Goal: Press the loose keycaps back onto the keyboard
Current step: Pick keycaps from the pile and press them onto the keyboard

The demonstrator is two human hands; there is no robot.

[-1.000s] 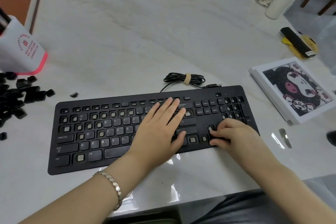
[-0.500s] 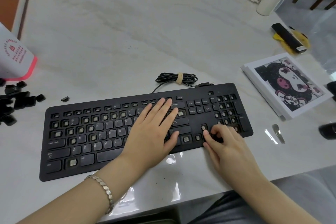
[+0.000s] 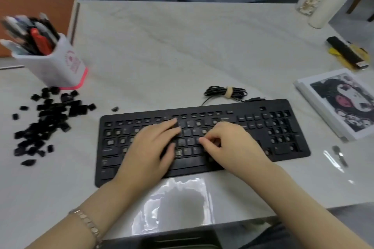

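A pale marbled bench (image 3: 182, 50) carries the work, with blue cloth behind its far edge. The black keyboard (image 3: 283, 127) lies near the front edge, and both hands have been shifted since a second ago: they were then at its right part, near the arrow keys, and are now over the letter block in the middle. The left hand (image 3: 149, 147) is laid flat with fingers stretched, seemingly steadying the board; nothing is gripped by it. The right hand (image 3: 228, 143) is curled, its fingertips (image 3: 204, 140) bunched against a key, though whether a cap is pinched there cannot be told (the frame is blurred). The move is judged to mean that a new spot is being filled. Many sockets are seen bare, so much of the task is left.

The loose keycaps (image 3: 46, 123) lie heaped on the bench well to the left of the keyboard, one stray cap (image 3: 115, 109) nearer it. A pen cup (image 3: 54, 64) stands just behind the heap, a coiled cable (image 3: 226, 93) behind the keyboard, a picture card (image 3: 344, 99) to the right. The reach to the heap is unobstructed.
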